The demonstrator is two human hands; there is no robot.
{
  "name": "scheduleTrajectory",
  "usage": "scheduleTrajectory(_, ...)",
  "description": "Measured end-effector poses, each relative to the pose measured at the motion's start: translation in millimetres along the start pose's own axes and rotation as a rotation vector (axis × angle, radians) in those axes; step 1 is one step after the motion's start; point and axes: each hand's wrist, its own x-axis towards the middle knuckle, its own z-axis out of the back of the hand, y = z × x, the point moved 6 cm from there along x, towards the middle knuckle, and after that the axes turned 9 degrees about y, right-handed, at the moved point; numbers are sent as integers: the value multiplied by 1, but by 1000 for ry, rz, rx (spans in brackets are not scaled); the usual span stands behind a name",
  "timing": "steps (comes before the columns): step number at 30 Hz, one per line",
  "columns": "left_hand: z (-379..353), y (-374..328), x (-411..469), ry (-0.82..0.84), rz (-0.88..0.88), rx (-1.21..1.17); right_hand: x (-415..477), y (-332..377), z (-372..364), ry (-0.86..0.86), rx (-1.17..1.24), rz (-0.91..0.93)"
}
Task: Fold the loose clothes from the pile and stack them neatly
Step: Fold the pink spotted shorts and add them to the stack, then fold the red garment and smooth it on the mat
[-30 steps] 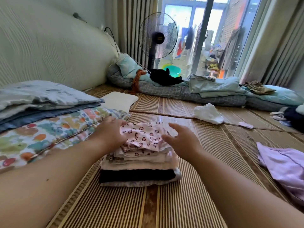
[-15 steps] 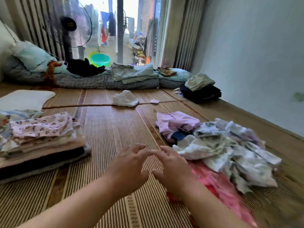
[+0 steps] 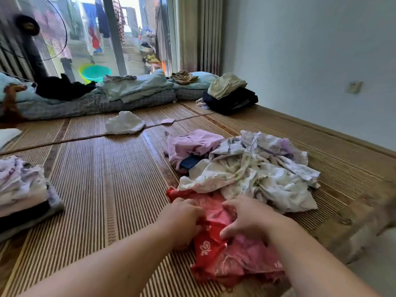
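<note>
Left hand (image 3: 181,220), right hand (image 3: 246,219) reached, grip red garment (image 3: 214,263).

Far left on the mat (image 3: 107,189): folded stack (image 3: 23,194). Right of centre: loose pile (image 3: 246,168), front garment (image 3: 214,249) at its near edge, under left hand (image 3: 182,219) and right hand (image 3: 246,217). Behind, along the mat's far edge: bedding (image 3: 128,93), stray cloth (image 3: 124,125) before it.

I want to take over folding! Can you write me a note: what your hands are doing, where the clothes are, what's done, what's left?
Hands: left hand and right hand both grip the red garment, at the pile's near edge.
Clothes: folded stack on the mat, left; loose pile on the right.
Done: several pieces stacked.
Left: fold the red garment, white floral garment, lilac garment.
</note>
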Motion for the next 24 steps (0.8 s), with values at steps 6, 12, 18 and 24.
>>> scheduleTrajectory(6, 50, 20, -3, -53, 11, -164, -3, 16, -1, 142, 166, 85)
scheduleTrajectory(12, 114, 61, -56, -252, 96, -430, -14, 46, 33, -304, 362, 139)
scheduleTrajectory(18, 173, 107, -158, -481, 166, -693, -29, 103, 31, -396, 983, 272)
scheduleTrajectory(24, 185, 153, -257, -524, 352, -561, -41, 187, 26, -236, 1560, 416)
